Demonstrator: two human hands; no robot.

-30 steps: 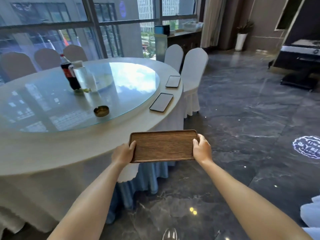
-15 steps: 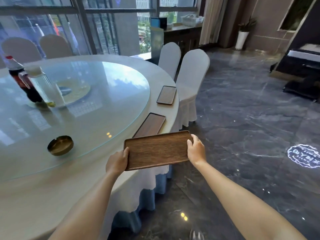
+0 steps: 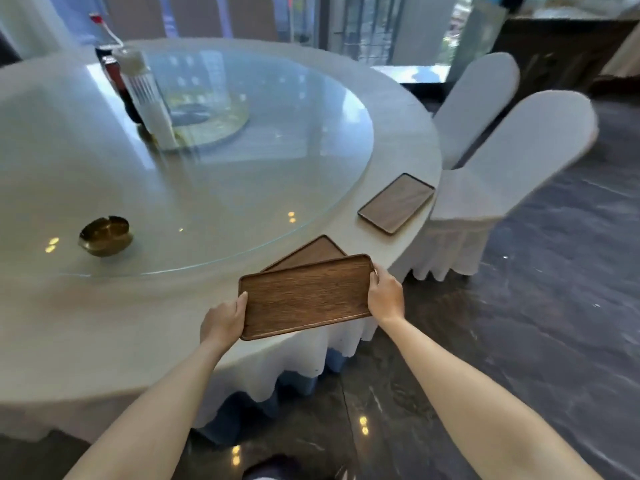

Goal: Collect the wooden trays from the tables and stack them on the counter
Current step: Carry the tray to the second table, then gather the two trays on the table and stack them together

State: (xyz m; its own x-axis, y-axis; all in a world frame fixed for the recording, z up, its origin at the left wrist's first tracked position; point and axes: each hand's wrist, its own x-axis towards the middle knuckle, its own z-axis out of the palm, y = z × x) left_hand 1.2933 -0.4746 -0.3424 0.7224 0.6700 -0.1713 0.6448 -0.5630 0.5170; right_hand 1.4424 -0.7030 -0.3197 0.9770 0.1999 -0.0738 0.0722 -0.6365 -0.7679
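Observation:
I hold a dark wooden tray point(image 3: 306, 295) level in front of me, over the near right edge of the round table point(image 3: 104, 327). My left hand point(image 3: 224, 319) grips its left short end and my right hand point(image 3: 385, 295) grips its right short end. A second wooden tray point(image 3: 310, 251) lies on the table just beyond, partly hidden under the held one. A third wooden tray point(image 3: 396, 202) lies farther along the table rim, in front of a chair.
The table carries a glass turntable point(image 3: 214, 174), a brass ashtray point(image 3: 105, 235), a cola bottle point(image 3: 117, 84) and a clear container point(image 3: 147, 98). Two white-covered chairs point(image 3: 512, 157) stand at the right rim. Dark marble floor point(image 3: 536, 323) spreads to the right.
I have moved closer to the table with the tray still held in both hands. The held tray now overlaps the nearest tray on the table.

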